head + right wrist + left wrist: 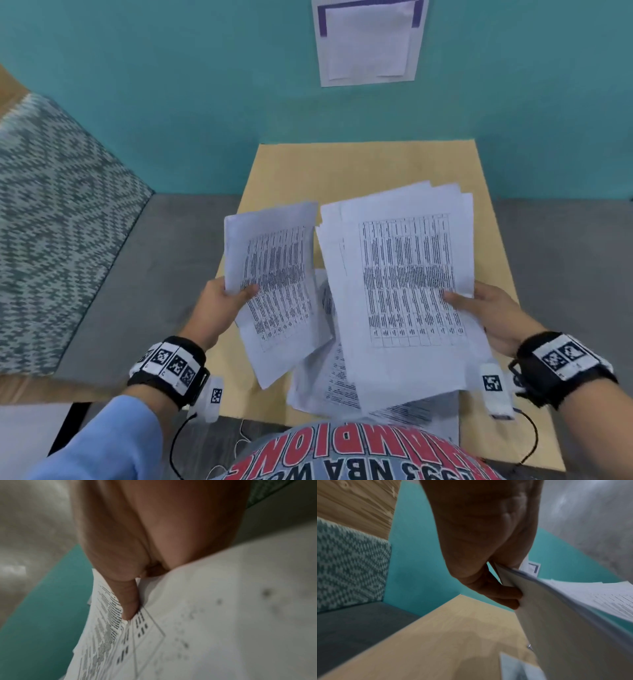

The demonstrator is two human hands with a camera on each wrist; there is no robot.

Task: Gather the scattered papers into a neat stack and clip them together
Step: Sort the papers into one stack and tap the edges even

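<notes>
Left hand point(224, 301) pinches a small sheaf point(277, 284); right hand point(486, 308) pinches a bigger sheaf point(407, 284); both sheaves' long axes point toward 12 o'clock.

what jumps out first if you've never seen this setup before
Two sheaves of printed tables held up over a tan table: the left hand grips the smaller sheaf, the right hand the bigger, fanned sheaf. More loose sheets lie underneath, near the person. A paper notice hangs on the teal wall behind.
</notes>
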